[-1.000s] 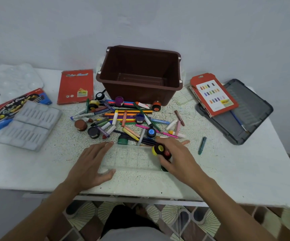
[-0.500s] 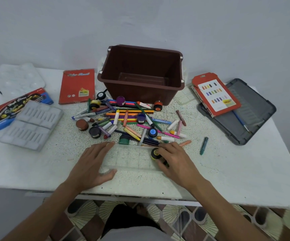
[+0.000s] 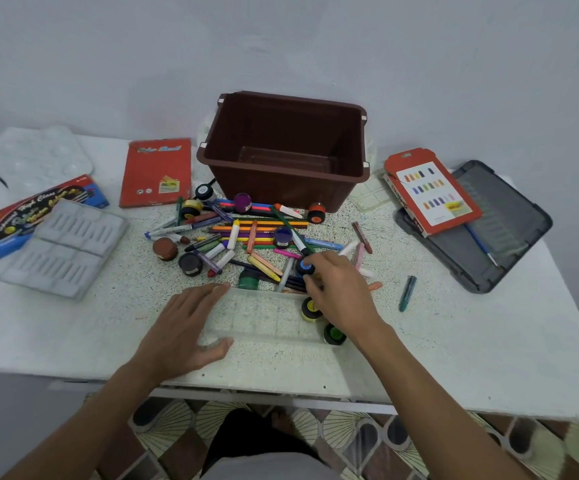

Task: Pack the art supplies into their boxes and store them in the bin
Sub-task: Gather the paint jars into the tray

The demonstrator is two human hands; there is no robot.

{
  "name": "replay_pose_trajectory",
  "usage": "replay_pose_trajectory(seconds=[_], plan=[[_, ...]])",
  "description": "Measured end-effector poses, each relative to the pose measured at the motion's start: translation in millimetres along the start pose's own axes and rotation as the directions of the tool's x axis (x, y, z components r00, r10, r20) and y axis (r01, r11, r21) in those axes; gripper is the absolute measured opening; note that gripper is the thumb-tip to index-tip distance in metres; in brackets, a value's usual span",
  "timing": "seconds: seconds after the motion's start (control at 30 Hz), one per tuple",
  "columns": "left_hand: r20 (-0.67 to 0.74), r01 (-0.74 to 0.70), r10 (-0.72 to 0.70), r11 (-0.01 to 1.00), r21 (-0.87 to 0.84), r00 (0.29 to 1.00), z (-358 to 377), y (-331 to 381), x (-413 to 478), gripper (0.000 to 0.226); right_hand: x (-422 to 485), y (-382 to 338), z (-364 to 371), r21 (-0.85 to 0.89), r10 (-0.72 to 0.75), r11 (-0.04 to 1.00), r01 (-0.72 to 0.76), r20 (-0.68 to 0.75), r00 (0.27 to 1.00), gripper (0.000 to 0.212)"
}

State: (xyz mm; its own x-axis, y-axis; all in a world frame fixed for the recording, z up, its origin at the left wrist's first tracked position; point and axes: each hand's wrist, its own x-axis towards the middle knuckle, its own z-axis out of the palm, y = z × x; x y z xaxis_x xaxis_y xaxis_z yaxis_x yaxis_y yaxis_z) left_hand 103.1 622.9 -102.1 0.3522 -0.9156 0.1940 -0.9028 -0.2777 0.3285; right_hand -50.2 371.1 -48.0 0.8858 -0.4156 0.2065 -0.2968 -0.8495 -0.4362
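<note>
Our right hand (image 3: 343,289) has left the yellow pot (image 3: 310,309) in the clear tray (image 3: 264,313) and now pinches the blue pot (image 3: 304,267) at its 12 o'clock; our left hand (image 3: 191,320) lies flat on the tray. The bin (image 3: 281,192), 12 o'clock, waits empty

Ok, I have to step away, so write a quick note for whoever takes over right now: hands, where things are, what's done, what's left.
Left hand: open, flat on the left end of the clear tray.
Right hand: thumb and forefinger pinch the blue paint pot at the near edge of the pile.
Done: the yellow paint pot and green paint pot sit at the tray's right end.
Left: the other pots, crayons and pencils lie loose in front of the brown bin, which is empty. The grey insert tray on the left is empty too.
</note>
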Motion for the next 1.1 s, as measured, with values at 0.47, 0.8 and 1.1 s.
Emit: replay_pose_trajectory(seconds=[0.47, 0.8, 1.1], plan=[[-0.01, 0.003, -0.003, 1.0, -0.006, 1.0, 0.9, -0.8, 0.1, 0.086, -0.2, -10.9, -10.1, 0.233, 0.051, 0.972, -0.039, -0.045, 0.998, 0.012], [-0.014, 0.005, -0.005, 1.0, -0.011, 1.0, 1.3, -0.9, -0.5, 0.087, -62.8, -10.7, -31.9, 0.153, -0.05, 0.988, 0.036, 0.087, 0.995, 0.018], [0.0, 0.01, -0.01, 1.0, -0.012, 1.0, 1.9, -1.2, 0.2, 0.087, -75.9, -1.9, -7.4, -0.002, -0.167, 0.986, 0.167, -0.031, 0.985, 0.015]])
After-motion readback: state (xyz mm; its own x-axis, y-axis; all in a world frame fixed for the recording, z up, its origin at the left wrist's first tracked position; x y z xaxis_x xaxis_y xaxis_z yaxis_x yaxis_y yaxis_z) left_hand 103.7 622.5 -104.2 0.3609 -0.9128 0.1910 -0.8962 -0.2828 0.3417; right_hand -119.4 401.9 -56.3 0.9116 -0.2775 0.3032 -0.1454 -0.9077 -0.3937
